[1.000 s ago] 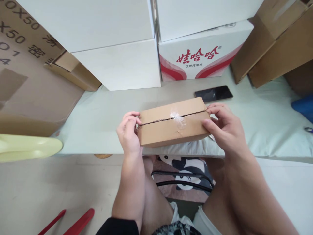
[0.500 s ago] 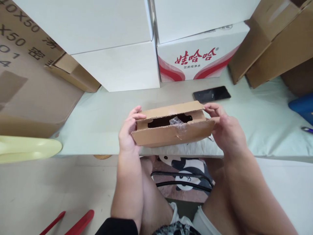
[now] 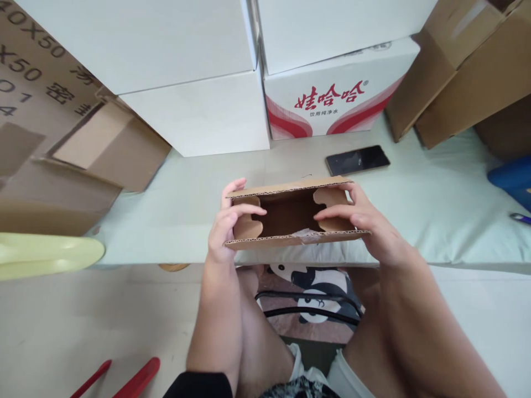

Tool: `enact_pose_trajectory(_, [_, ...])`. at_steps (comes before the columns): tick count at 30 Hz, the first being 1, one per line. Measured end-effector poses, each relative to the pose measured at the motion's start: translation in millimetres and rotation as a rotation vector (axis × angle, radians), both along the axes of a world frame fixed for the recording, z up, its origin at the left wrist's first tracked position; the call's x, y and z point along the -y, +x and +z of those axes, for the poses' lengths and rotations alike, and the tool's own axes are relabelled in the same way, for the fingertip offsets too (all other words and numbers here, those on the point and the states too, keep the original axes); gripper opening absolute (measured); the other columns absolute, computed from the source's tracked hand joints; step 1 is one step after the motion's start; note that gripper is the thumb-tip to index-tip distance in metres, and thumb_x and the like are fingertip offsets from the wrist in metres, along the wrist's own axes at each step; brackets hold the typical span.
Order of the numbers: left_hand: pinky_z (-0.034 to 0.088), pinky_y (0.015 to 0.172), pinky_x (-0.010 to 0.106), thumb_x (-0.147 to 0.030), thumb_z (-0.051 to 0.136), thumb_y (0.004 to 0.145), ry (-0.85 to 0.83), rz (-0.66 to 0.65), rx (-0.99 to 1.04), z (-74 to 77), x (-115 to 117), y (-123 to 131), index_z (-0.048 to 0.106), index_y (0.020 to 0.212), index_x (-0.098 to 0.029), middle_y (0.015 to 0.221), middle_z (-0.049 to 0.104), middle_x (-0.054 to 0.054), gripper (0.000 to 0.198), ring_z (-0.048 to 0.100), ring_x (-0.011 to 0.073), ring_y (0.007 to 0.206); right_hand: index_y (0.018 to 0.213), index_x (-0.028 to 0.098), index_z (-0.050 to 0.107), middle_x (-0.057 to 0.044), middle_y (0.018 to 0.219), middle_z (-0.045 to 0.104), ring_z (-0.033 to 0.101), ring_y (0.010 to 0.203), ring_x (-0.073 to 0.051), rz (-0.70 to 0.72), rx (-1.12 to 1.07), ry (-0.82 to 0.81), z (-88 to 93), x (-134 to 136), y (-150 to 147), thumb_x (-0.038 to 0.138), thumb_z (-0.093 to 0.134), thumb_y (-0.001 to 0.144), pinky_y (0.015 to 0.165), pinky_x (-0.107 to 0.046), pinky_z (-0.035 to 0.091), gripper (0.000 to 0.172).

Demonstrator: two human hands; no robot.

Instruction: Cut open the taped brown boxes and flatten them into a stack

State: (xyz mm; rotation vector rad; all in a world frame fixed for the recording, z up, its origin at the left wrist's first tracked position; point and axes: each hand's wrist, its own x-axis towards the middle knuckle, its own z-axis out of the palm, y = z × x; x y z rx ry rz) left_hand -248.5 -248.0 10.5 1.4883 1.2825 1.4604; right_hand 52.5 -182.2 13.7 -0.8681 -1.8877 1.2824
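Observation:
A small brown cardboard box (image 3: 286,241) is held near the front edge of the table, its open side facing me and its inside dark. My left hand (image 3: 224,226) grips the left end, with one finger laid over the left inner flap (image 3: 248,228). At the right end my right hand (image 3: 369,218) has hold of the box, one finger reaching across the right inner flap (image 3: 333,195). A scrap of clear tape (image 3: 307,236) clings to the near flap's edge.
A dark phone (image 3: 357,161) lies behind the box on the pale green cloth (image 3: 166,215). White cartons (image 3: 199,116) stand at the back, one with red print (image 3: 332,119). Brown boxes (image 3: 120,143) flank both sides. A yellow-green chair part (image 3: 50,253) is at left.
The held box's opening has widened, and a finger of each hand now reaches over its inner flaps. A brown box at the left has shifted toward the lower left and looks more open.

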Motion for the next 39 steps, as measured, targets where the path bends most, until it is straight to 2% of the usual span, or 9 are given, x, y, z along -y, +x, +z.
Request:
enact_pose_trajectory(3, [0.023,0.134,0.053,-0.058,0.039,0.097,0.004,-0.074,-0.144,0.5,2.4,-4.9,0.085,0.096,-0.030,0.164,0.041,-0.005,0.054,0.036,0.0345,0.152,0.113,0.041,0.081,-0.003,0.151,0.043,0.035,0.148,-0.038,0.031,0.014,0.043,-4.6,-0.5,-1.4,0.068,0.038,0.098,0.131,-0.063,0.013,0.052])
enact_pose_trajectory(7, [0.020,0.135,0.052,-0.057,0.033,0.098,-0.047,-0.098,-0.199,3.1,4.9,-6.5,0.085,0.098,-0.030,0.167,0.034,-0.009,0.058,0.032,0.0341,0.153,0.115,0.039,0.080,-0.004,0.149,0.044,0.037,0.144,-0.038,0.016,0.017,0.071,-6.8,-1.1,-2.8,0.068,0.034,0.098,0.129,-0.061,0.017,0.057])
enact_pose_trajectory(13, [0.037,0.127,0.047,-0.061,0.033,0.096,-0.129,-0.031,-0.150,4.9,4.9,-1.7,0.079,0.076,-0.023,0.162,0.040,-0.003,0.063,0.039,0.0349,0.145,0.105,0.033,0.078,-0.005,0.143,0.047,0.042,0.138,-0.036,-0.016,0.022,0.035,-8.1,-0.4,-5.6,0.064,0.033,0.098,0.127,-0.058,0.022,0.055])
enact_pose_trajectory(17, [0.048,0.115,0.046,-0.061,0.035,0.095,-0.132,0.000,-0.090,4.2,3.8,1.9,0.074,0.071,-0.021,0.158,0.044,0.001,0.061,0.045,0.0344,0.137,0.101,0.031,0.077,-0.006,0.143,0.047,0.041,0.138,-0.036,-0.041,0.023,0.030,-8.4,1.1,-7.9,0.066,0.033,0.096,0.127,-0.057,0.022,0.057])
enact_pose_trajectory(21, [0.056,0.098,0.044,-0.065,0.039,0.093,-0.089,0.009,0.015,1.1,1.6,4.1,0.075,0.068,-0.022,0.152,0.048,0.003,0.062,0.052,0.0330,0.124,0.099,0.031,0.076,-0.004,0.147,0.046,0.038,0.141,-0.035,-0.054,-0.007,-0.006,-7.3,2.2,-9.4,0.065,0.033,0.098,0.127,-0.055,0.022,0.055])
enact_pose_trajectory(24, [0.057,0.092,0.043,-0.067,0.043,0.090,-0.084,0.029,0.074,-0.5,0.3,5.5,0.076,0.066,-0.022,0.149,0.050,0.004,0.061,0.054,0.0325,0.118,0.098,0.032,0.077,-0.002,0.148,0.046,0.036,0.144,-0.034,-0.062,-0.028,-0.028,-6.6,2.9,-10.0,0.063,0.035,0.098,0.128,-0.053,0.023,0.052])
enact_pose_trajectory(32, [0.054,0.101,0.044,-0.069,0.045,0.090,-0.089,0.014,0.068,5.4,3.2,7.5,0.075,0.066,-0.022,0.149,0.048,0.006,0.061,0.055,0.0323,0.118,0.095,0.030,0.076,-0.003,0.148,0.047,0.034,0.146,-0.035,-0.074,-0.067,-0.025,-4.5,3.0,-9.6,0.064,0.037,0.098,0.127,-0.052,0.025,0.052])
enact_pose_trajectory(39, [0.056,0.095,0.043,-0.067,0.046,0.089,-0.080,0.016,0.093,7.9,3.8,10.0,0.073,0.065,-0.021,0.149,0.048,0.006,0.058,0.056,0.0312,0.113,0.096,0.031,0.075,-0.002,0.149,0.045,0.034,0.146,-0.035,-0.071,-0.079,-0.024,-3.2,5.2,-9.8,0.065,0.035,0.098,0.127,-0.053,0.024,0.053])
